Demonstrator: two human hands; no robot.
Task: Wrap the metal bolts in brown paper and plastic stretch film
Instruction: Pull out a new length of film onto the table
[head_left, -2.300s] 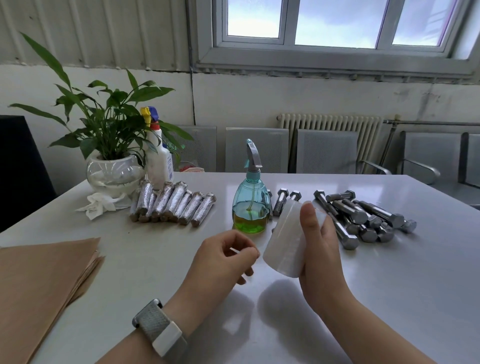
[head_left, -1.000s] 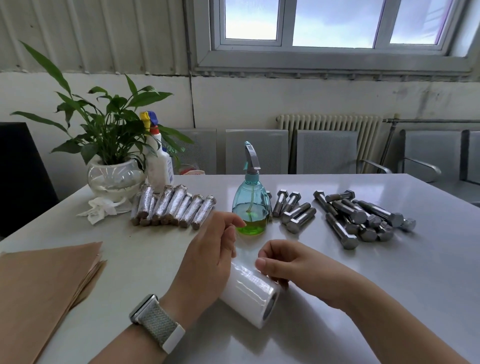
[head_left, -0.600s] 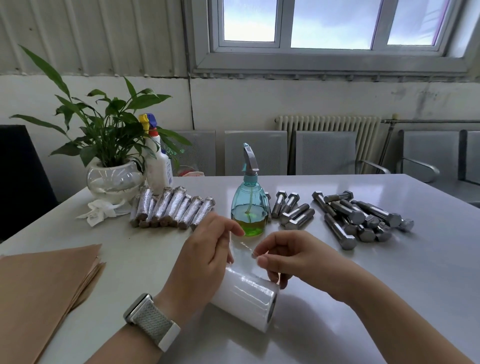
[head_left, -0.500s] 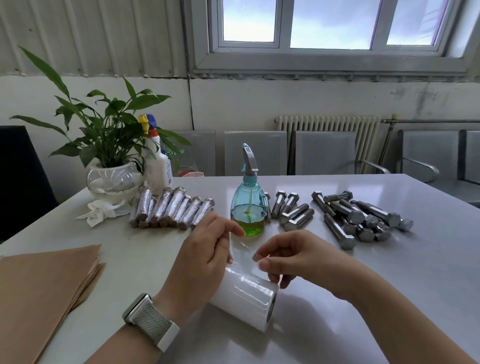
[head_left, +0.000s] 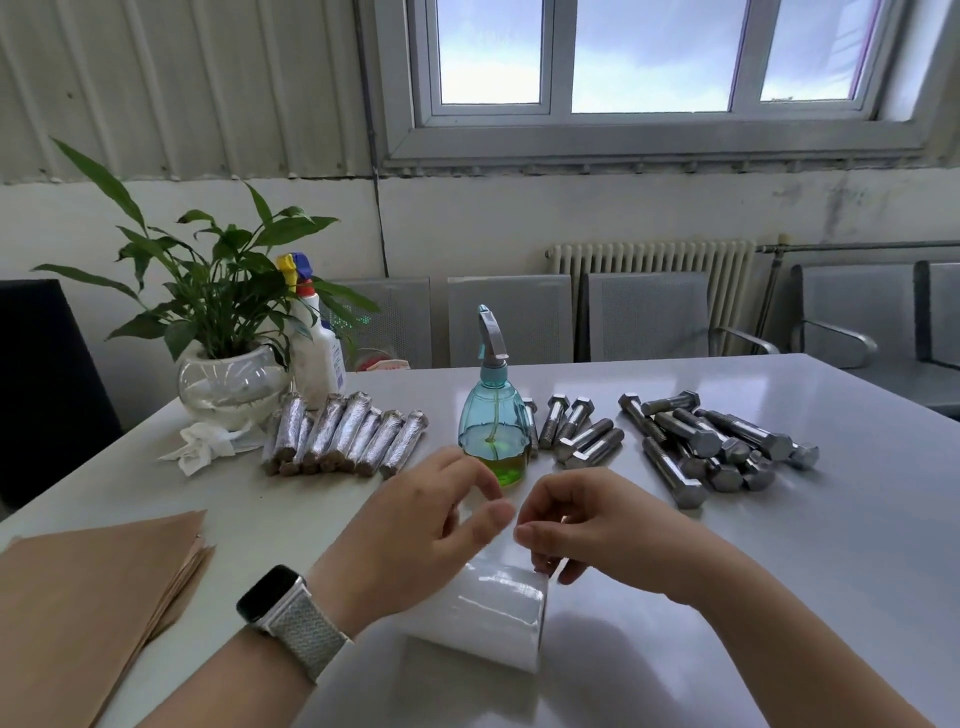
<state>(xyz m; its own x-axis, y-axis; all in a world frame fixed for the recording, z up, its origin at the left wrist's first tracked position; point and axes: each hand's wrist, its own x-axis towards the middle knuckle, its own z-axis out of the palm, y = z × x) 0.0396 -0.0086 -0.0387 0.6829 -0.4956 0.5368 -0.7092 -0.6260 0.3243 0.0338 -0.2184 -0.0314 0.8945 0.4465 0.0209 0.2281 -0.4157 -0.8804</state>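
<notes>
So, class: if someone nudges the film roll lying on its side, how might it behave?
The film roll would probably roll, being a cylinder on a smooth, glossy table. Its shiny surface looks slippery. It may be fairly light.

workshop/office rm | corrugated wall (head_left: 182, 88) | radiator (head_left: 649, 260) | metal waiting chairs (head_left: 644, 317) | bolt pile (head_left: 717, 447)

L hand (head_left: 415, 525) fingers curled | R hand (head_left: 582, 525) fingers pinched | tips near

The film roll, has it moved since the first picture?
Yes. The film roll was held upright in the air beside the spray bottle; now it lies on its side on the table, nearer the person.
</notes>
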